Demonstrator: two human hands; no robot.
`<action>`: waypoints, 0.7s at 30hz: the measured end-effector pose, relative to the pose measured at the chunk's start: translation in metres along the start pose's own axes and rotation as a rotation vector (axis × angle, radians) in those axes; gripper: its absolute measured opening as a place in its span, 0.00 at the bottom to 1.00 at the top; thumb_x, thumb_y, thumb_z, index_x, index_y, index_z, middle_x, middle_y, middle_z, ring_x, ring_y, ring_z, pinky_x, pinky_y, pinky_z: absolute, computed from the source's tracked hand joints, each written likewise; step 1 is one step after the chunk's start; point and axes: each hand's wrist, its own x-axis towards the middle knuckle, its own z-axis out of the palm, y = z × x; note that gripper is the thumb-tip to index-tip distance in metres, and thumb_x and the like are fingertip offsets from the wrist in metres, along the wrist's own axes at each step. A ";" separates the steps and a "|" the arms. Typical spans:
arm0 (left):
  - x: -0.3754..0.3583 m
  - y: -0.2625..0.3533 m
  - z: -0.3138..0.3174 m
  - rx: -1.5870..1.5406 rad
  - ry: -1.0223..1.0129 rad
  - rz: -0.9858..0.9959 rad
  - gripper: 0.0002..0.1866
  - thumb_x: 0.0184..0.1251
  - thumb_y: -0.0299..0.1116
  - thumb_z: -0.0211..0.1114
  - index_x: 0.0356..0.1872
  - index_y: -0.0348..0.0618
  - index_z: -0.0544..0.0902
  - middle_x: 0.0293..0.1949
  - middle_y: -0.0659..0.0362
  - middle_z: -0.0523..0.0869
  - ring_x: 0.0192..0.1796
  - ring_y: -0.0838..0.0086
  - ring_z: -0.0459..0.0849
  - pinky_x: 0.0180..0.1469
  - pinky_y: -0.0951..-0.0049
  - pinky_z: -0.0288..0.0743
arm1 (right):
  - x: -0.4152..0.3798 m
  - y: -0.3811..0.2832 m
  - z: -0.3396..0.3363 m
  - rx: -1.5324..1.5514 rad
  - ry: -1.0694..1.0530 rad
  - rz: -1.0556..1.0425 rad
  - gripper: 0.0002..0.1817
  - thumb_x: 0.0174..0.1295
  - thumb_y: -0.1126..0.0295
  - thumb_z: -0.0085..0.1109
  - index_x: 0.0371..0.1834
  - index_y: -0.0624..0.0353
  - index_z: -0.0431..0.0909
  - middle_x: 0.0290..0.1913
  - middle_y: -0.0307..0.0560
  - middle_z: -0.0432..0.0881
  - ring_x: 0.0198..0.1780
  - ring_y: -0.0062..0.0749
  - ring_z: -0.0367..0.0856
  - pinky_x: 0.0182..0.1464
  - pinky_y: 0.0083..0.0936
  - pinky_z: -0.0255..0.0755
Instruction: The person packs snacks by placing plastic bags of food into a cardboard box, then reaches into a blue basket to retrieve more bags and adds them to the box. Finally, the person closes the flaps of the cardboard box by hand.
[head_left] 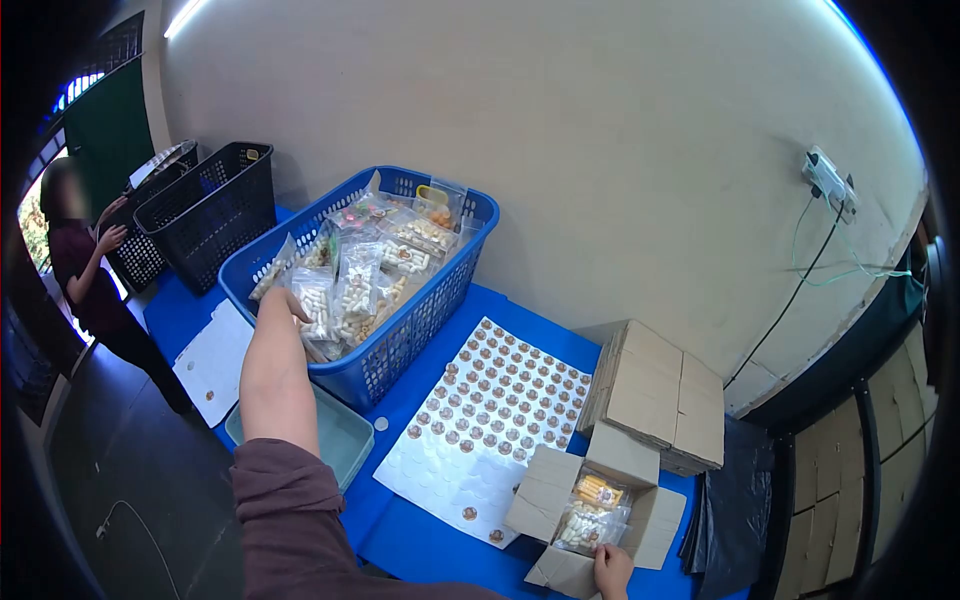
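Observation:
My left hand (287, 303) reaches into a blue plastic basket (420, 327), right at the edge of a clear packet of white pieces (314, 300); most of its fingers are hidden. Many similar packets fill the basket, some with orange or colourful contents. At the lower right, my right hand (612, 572) is closed on the near edge of an open cardboard box (543, 483). Inside the box lie a packet of yellow-orange sticks (598, 491) and a packet of white pieces (590, 526), its lower edge close to my right fingertips.
A sheet of round stickers (440, 478) lies on the blue table between basket and box. Flattened cardboard boxes (645, 385) are stacked behind. A grey-green tray (343, 435) sits below my left arm. Black baskets (215, 210) stand at the far left, near another person (85, 260).

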 end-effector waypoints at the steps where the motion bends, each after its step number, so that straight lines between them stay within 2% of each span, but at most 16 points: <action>1: -0.038 0.003 0.002 0.062 -0.025 0.036 0.34 0.47 0.48 0.77 0.50 0.30 0.79 0.46 0.50 0.84 0.44 0.62 0.84 0.53 0.62 0.76 | 0.000 0.002 0.003 0.003 0.001 0.000 0.16 0.64 0.59 0.48 0.36 0.58 0.82 0.34 0.60 0.82 0.36 0.56 0.80 0.41 0.45 0.73; 2: -0.062 0.005 0.004 0.127 -0.051 0.072 0.39 0.45 0.49 0.78 0.54 0.30 0.77 0.51 0.48 0.82 0.50 0.60 0.83 0.55 0.62 0.75 | 0.001 0.005 0.007 0.025 0.025 0.003 0.13 0.61 0.61 0.51 0.29 0.58 0.82 0.29 0.56 0.81 0.33 0.52 0.80 0.37 0.43 0.71; 3: -0.050 0.003 0.002 0.130 -0.051 0.073 0.39 0.45 0.49 0.78 0.54 0.30 0.77 0.51 0.48 0.82 0.50 0.60 0.83 0.55 0.62 0.75 | 0.001 0.008 0.009 0.045 0.049 0.006 0.12 0.59 0.64 0.54 0.23 0.57 0.82 0.23 0.53 0.79 0.29 0.49 0.79 0.33 0.41 0.70; 5: -0.029 -0.002 -0.004 0.063 -0.145 0.125 0.45 0.41 0.52 0.79 0.58 0.30 0.74 0.60 0.49 0.76 0.61 0.58 0.76 0.62 0.61 0.69 | 0.001 0.011 0.011 0.028 0.070 0.000 0.12 0.59 0.64 0.54 0.23 0.58 0.81 0.23 0.53 0.79 0.29 0.49 0.79 0.33 0.41 0.70; 6: -0.030 0.000 -0.003 0.066 -0.142 0.124 0.45 0.41 0.52 0.79 0.58 0.30 0.74 0.60 0.49 0.76 0.61 0.58 0.76 0.62 0.61 0.69 | 0.000 0.011 0.012 0.014 0.087 -0.008 0.12 0.58 0.64 0.54 0.22 0.58 0.81 0.23 0.53 0.79 0.29 0.49 0.79 0.33 0.41 0.70; 8: -0.072 0.007 0.006 0.151 -0.115 0.091 0.30 0.58 0.54 0.68 0.57 0.48 0.77 0.61 0.54 0.76 0.57 0.62 0.76 0.61 0.68 0.67 | -0.002 0.015 0.012 0.025 0.107 -0.011 0.12 0.57 0.65 0.54 0.21 0.59 0.80 0.23 0.53 0.79 0.29 0.49 0.78 0.33 0.42 0.69; 9: -0.087 0.008 0.008 0.152 -0.101 0.081 0.30 0.58 0.54 0.68 0.57 0.48 0.77 0.61 0.54 0.76 0.57 0.62 0.76 0.61 0.68 0.67 | -0.001 0.012 0.016 0.038 0.131 -0.020 0.12 0.57 0.65 0.55 0.21 0.59 0.80 0.23 0.53 0.78 0.28 0.49 0.78 0.32 0.42 0.69; 11: -0.107 0.007 0.015 0.125 -0.056 0.104 0.37 0.52 0.57 0.71 0.60 0.47 0.75 0.61 0.52 0.75 0.58 0.61 0.76 0.62 0.67 0.67 | 0.000 -0.003 0.008 0.045 0.128 -0.025 0.12 0.57 0.65 0.55 0.21 0.59 0.80 0.22 0.53 0.78 0.28 0.49 0.77 0.32 0.42 0.68; 12: -0.099 0.006 0.017 0.080 -0.099 0.110 0.43 0.47 0.58 0.73 0.63 0.44 0.73 0.63 0.51 0.73 0.59 0.60 0.75 0.63 0.65 0.66 | -0.001 -0.007 0.002 0.033 0.127 -0.017 0.12 0.56 0.65 0.55 0.20 0.60 0.79 0.22 0.53 0.77 0.28 0.49 0.77 0.32 0.42 0.68; 13: -0.084 0.006 0.018 0.079 -0.098 0.114 0.43 0.47 0.58 0.73 0.63 0.44 0.73 0.63 0.51 0.73 0.59 0.60 0.75 0.63 0.65 0.66 | -0.001 -0.006 0.003 0.032 0.131 -0.018 0.12 0.56 0.65 0.55 0.20 0.60 0.79 0.22 0.53 0.77 0.28 0.49 0.77 0.32 0.42 0.68; 15: -0.040 0.002 0.016 -0.046 -0.149 0.087 0.38 0.51 0.54 0.72 0.61 0.42 0.74 0.62 0.52 0.74 0.59 0.62 0.76 0.61 0.63 0.69 | -0.002 -0.002 0.007 0.037 0.154 -0.011 0.11 0.55 0.65 0.56 0.20 0.60 0.79 0.21 0.53 0.77 0.27 0.48 0.76 0.32 0.42 0.67; 16: 0.012 0.004 0.019 -0.044 -0.144 0.092 0.38 0.51 0.54 0.72 0.61 0.42 0.74 0.62 0.52 0.74 0.59 0.62 0.76 0.61 0.63 0.69 | 0.000 0.001 0.009 0.040 0.159 -0.008 0.11 0.55 0.65 0.56 0.20 0.60 0.79 0.21 0.53 0.77 0.27 0.48 0.76 0.32 0.42 0.67; 17: 0.066 -0.003 0.019 -0.126 -0.231 0.129 0.35 0.54 0.51 0.71 0.60 0.41 0.74 0.60 0.51 0.75 0.58 0.64 0.76 0.60 0.63 0.69 | 0.000 0.004 0.011 0.047 0.151 -0.013 0.12 0.55 0.65 0.56 0.20 0.60 0.79 0.21 0.53 0.77 0.27 0.48 0.76 0.32 0.42 0.67; 18: 0.064 -0.004 0.004 -0.207 -0.321 0.164 0.31 0.56 0.47 0.70 0.59 0.40 0.75 0.59 0.51 0.76 0.58 0.66 0.76 0.59 0.62 0.70 | -0.001 0.006 0.011 0.052 0.140 -0.016 0.12 0.55 0.65 0.56 0.19 0.61 0.78 0.21 0.53 0.77 0.27 0.48 0.76 0.31 0.42 0.67; 19: 0.064 -0.003 0.006 -0.202 -0.321 0.163 0.31 0.56 0.47 0.70 0.59 0.40 0.75 0.59 0.51 0.76 0.58 0.66 0.76 0.59 0.62 0.70 | -0.001 0.007 0.012 0.053 0.138 -0.011 0.12 0.55 0.65 0.56 0.19 0.61 0.78 0.21 0.53 0.77 0.27 0.48 0.76 0.31 0.42 0.67; 21: 0.037 -0.008 0.006 -0.427 -0.041 0.205 0.27 0.56 0.41 0.69 0.55 0.39 0.77 0.54 0.50 0.79 0.51 0.66 0.80 0.53 0.64 0.73 | -0.001 0.007 0.014 0.060 0.193 -0.048 0.12 0.53 0.67 0.55 0.16 0.61 0.76 0.19 0.52 0.75 0.26 0.48 0.75 0.31 0.43 0.67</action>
